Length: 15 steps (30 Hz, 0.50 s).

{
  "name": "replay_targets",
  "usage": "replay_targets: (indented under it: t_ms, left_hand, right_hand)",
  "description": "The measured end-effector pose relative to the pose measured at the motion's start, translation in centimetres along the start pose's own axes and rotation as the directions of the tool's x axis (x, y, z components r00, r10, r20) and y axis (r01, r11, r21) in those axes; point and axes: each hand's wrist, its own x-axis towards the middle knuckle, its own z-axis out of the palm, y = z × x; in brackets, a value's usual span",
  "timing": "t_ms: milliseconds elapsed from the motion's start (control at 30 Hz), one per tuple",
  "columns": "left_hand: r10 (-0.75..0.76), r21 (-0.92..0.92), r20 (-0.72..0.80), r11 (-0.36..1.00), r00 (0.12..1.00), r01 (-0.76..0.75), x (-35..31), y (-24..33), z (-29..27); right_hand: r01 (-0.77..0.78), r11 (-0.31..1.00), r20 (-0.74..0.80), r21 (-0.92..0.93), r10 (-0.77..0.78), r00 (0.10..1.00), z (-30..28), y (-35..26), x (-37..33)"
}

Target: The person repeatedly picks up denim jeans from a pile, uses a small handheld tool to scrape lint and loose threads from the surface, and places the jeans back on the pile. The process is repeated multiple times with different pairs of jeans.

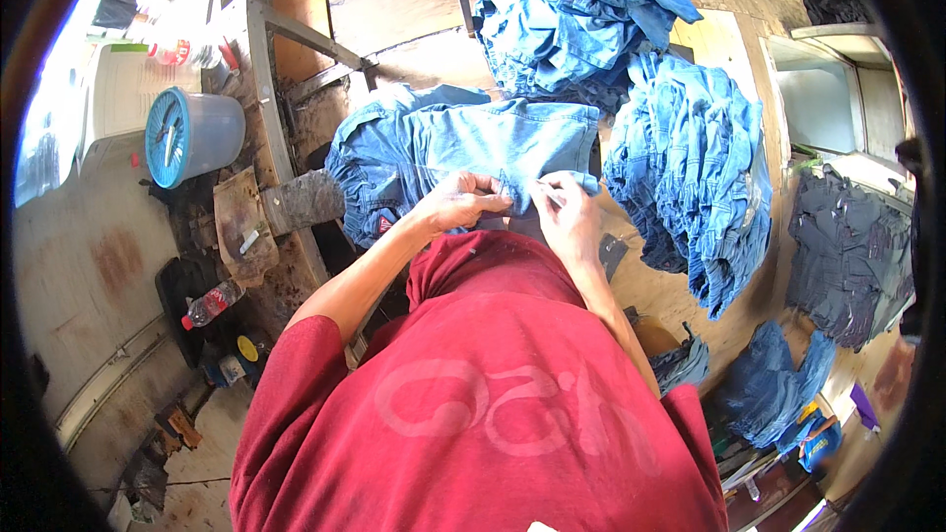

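Denim: blue garment [473, 143], laid crosswise just ahead of red shirt [512, 335]; bunched end to L, flatter end to R.
Step in hand: judged as close finger work by L hand [461, 203] and R hand [572, 223] at garment's near edge; exact op. can't be told.
Next move: judged to call for steady L hold, cloth kept flat, small precise R fingertip motion; poss. risk, edge slips or bunches.
L pose: closed, thumb vs. fingers, pinching near edge; back of hand up, fingers pointing R.
R pose: closed, thumb & index pinching same edge, just beside L fingertips; other fingers curled. Small pale bit at tips, too small to ID.
Forearms: both bare, angled in from sides, meeting approx. at midline; L elbow bent outward.
R pile: stacked blue denim [690, 177], near garment's R end.
Far pile: more denim [572, 25], heaped beyond garment.
L side: grey post [304, 202] by bunched end; clear tub [215, 136] w/ blue rim farther out; bottle [213, 304] lying lower.
Far R: dark cloth pile [849, 256], well apart from hands.
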Motion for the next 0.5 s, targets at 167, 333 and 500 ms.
replay_targets:
  t_ms: [167, 333, 500]
  left_hand:
    - [0.063, -0.140, 0.004, 0.988, 0.998, -0.062, 0.1, -1.5, 0.2]
    - [0.171, -0.046, -0.073, 0.984, 0.983, -0.175, 0.5, -2.7, 0.5]
    - [0.252, 0.101, -0.119, 0.965, 0.960, -0.241, 1.0, -3.7, 0.9]
  right_hand:
    - [-0.126, 0.983, 0.176, 0.130, 0.102, 0.979, -0.7, -1.7, -1.6]
    - [-0.109, 0.990, 0.157, 0.093, 0.093, 0.983, 0.6, -1.6, -1.7]
    - [-0.133, 0.982, 0.159, 0.132, 0.111, 0.981, 1.7, 0.4, -1.9]
